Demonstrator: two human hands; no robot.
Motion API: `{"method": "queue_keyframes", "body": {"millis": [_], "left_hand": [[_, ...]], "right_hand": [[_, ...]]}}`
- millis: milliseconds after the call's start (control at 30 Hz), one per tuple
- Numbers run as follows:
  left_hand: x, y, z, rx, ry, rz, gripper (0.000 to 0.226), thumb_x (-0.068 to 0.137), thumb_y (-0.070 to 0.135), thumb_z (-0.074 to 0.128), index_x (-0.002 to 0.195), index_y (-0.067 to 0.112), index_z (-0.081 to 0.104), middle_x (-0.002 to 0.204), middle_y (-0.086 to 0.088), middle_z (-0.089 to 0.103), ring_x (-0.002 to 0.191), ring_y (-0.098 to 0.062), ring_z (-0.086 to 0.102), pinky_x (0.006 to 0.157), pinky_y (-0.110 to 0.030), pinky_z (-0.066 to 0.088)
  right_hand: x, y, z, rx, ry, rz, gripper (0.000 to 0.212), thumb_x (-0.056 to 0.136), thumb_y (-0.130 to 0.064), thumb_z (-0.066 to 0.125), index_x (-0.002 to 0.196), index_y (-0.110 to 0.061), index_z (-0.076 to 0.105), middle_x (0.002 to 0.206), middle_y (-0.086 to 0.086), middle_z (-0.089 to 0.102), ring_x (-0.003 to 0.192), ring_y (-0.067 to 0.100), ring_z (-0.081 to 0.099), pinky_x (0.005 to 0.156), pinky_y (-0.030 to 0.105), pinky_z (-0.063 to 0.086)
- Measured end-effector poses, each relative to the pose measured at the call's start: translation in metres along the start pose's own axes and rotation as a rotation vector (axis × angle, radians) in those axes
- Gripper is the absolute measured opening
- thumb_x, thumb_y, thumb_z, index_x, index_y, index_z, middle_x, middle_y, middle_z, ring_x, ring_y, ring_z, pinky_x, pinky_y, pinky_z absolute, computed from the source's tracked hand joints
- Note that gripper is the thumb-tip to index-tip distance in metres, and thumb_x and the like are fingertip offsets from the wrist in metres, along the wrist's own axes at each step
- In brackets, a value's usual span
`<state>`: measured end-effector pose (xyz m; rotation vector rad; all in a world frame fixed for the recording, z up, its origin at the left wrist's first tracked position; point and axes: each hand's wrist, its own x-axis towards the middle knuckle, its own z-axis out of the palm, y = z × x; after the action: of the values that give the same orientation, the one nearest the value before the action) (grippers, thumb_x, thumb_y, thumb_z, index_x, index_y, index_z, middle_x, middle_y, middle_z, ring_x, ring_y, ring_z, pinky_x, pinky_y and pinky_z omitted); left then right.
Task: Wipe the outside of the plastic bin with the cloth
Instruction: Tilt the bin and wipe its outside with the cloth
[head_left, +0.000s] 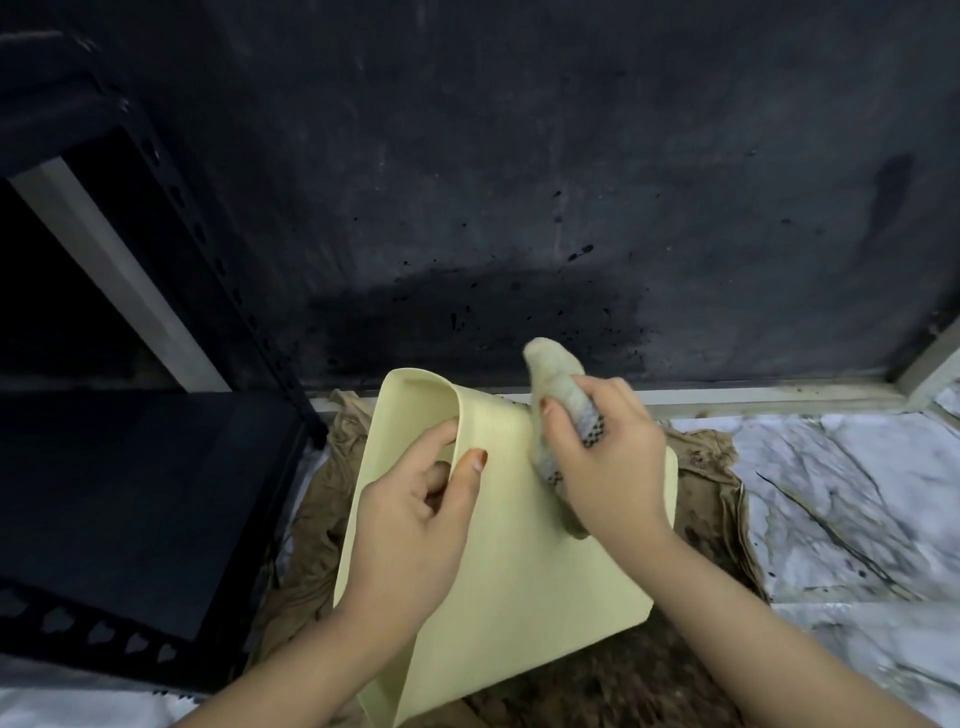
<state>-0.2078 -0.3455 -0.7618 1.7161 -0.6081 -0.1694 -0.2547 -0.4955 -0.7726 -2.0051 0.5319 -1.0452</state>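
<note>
A pale yellow plastic bin (524, 566) lies tipped on its side in front of me, one broad outer wall facing up. My left hand (415, 514) grips its rim on the left, thumb on the outside and fingers curled inside the opening. My right hand (597, 452) is closed around a bunched beige and white cloth (556, 384) with a dark dotted patch. The cloth presses on the upper right part of the bin's outer wall. One end of the cloth sticks up past the bin's far edge.
A crumpled brown fabric (711, 499) lies under the bin on a white marbled floor (841, 499). A black metal shelf frame (130, 493) stands close on the left. A dark stained wall (519, 182) rises just behind the bin.
</note>
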Motion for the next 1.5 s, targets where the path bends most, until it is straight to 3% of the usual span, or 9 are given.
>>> {"method": "queue_keyframes", "body": {"millis": [200,400,633,900,967,1067,1233,1333,1500], "left_hand": [[-0.005,0.005,0.002,-0.024,-0.027,-0.019,0.028,0.078,0.051,0.054,0.105,0.05,0.063,0.068,-0.032,0.059,0.055,-0.044,0.052,0.049,-0.051,0.045],[-0.004,0.005,0.0,-0.021,0.0,-0.056,0.025,0.078,0.05,0.054,0.102,0.053,0.063,0.069,-0.033,0.058,0.056,-0.025,0.05,0.049,-0.042,0.045],[0.009,0.011,-0.006,-0.05,0.008,-0.11,0.027,0.091,0.008,0.057,0.09,0.032,0.069,0.089,0.015,0.076,0.084,-0.004,0.072,0.073,-0.025,0.058],[0.015,0.031,-0.005,-0.119,-0.11,-0.304,0.042,0.085,0.0,0.055,0.085,0.038,0.072,0.087,0.009,0.078,0.084,-0.018,0.073,0.075,-0.038,0.059],[0.011,0.035,-0.004,-0.16,-0.1,-0.332,0.013,0.082,0.019,0.061,0.088,0.024,0.072,0.087,-0.01,0.075,0.079,-0.021,0.069,0.081,-0.043,0.056],[0.008,0.035,-0.002,-0.178,-0.06,-0.343,0.044,0.076,0.039,0.063,0.082,-0.004,0.059,0.065,-0.008,0.059,0.063,-0.017,0.053,0.064,-0.028,0.046],[0.006,0.038,0.001,-0.209,0.032,-0.349,0.021,0.081,0.013,0.061,0.069,-0.003,0.057,0.066,-0.007,0.048,0.064,-0.02,0.04,0.061,-0.029,0.034],[0.006,0.035,-0.001,-0.24,-0.015,-0.311,0.03,0.075,0.018,0.064,0.088,-0.008,0.061,0.081,-0.012,0.056,0.075,-0.025,0.047,0.07,-0.038,0.036],[0.006,0.033,0.002,-0.124,-0.039,-0.21,0.009,0.079,0.013,0.064,0.076,0.008,0.072,0.081,-0.035,0.06,0.067,-0.022,0.052,0.067,-0.035,0.042]], "right_hand": [[0.016,0.059,-0.022,-0.138,0.099,0.247,0.008,0.085,-0.018,0.055,0.08,-0.016,0.06,0.078,0.007,0.064,0.074,0.022,0.058,0.067,0.031,0.045],[0.005,0.106,-0.041,-0.216,0.112,0.383,0.019,0.085,-0.018,0.054,0.073,-0.003,0.055,0.068,0.014,0.058,0.068,0.033,0.054,0.058,0.032,0.036],[-0.021,0.123,-0.049,-0.221,0.106,0.425,0.021,0.086,-0.016,0.056,0.103,-0.006,0.062,0.095,0.014,0.062,0.089,0.031,0.056,0.08,0.041,0.046],[-0.063,0.115,-0.049,-0.284,0.119,0.429,0.022,0.082,-0.009,0.062,0.102,-0.001,0.061,0.093,0.018,0.062,0.084,0.028,0.053,0.073,0.035,0.04],[-0.075,0.106,-0.047,-0.293,0.129,0.389,0.019,0.078,-0.004,0.065,0.097,-0.001,0.063,0.09,0.016,0.062,0.081,0.024,0.052,0.072,0.031,0.037],[-0.088,0.088,-0.043,-0.282,0.145,0.303,0.018,0.073,0.0,0.071,0.089,-0.002,0.065,0.08,0.009,0.058,0.079,0.025,0.057,0.067,0.017,0.032],[-0.089,0.049,-0.037,-0.112,0.106,0.092,0.031,0.074,-0.03,0.054,0.084,-0.003,0.066,0.073,0.003,0.057,0.075,-0.005,0.051,0.071,-0.001,0.034],[-0.076,0.028,-0.032,-0.042,0.092,-0.004,0.023,0.074,-0.023,0.058,0.086,-0.005,0.066,0.078,-0.007,0.057,0.081,-0.013,0.051,0.073,0.0,0.035],[-0.047,-0.005,-0.021,-0.039,-0.075,-0.095,0.014,0.074,-0.013,0.064,0.088,-0.014,0.065,0.077,-0.015,0.055,0.077,-0.007,0.052,0.069,0.0,0.035]]}}
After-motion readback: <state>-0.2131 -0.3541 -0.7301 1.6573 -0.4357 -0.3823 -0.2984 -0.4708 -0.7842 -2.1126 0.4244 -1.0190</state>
